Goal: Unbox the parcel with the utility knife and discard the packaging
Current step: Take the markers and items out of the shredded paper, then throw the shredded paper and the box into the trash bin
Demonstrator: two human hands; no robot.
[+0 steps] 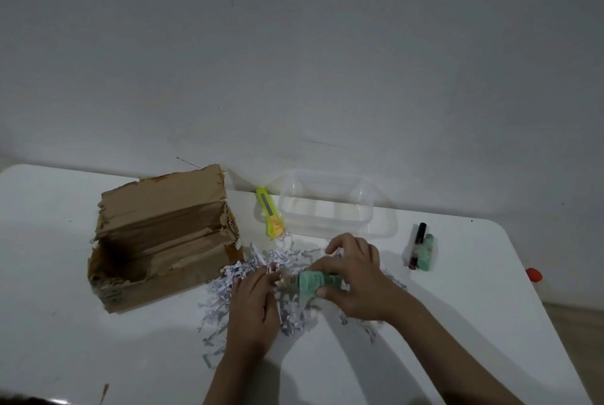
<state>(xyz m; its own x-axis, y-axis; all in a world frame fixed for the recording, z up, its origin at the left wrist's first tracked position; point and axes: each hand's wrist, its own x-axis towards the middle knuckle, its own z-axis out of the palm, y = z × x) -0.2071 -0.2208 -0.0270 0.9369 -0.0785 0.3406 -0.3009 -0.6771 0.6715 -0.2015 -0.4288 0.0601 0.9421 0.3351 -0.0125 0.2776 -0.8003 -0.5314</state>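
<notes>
An opened brown cardboard box (163, 241) stands on the left of the white table (65, 339), flaps up and its inside dark. A yellow-green utility knife (269, 212) lies behind the pile, between the box and a clear tub. White shredded paper (225, 280) is spread in front of me. My right hand (356, 283) grips a small green item (313, 283) above the shreds. Beside it, my left hand (251, 303) pinches strips of the shredded paper at the item's left end.
A clear plastic tub (327, 205) sits at the back against the wall. To the right lie a dark tube (417, 246) and a second green item (428, 252). A red object (533, 275) shows at the table's right edge.
</notes>
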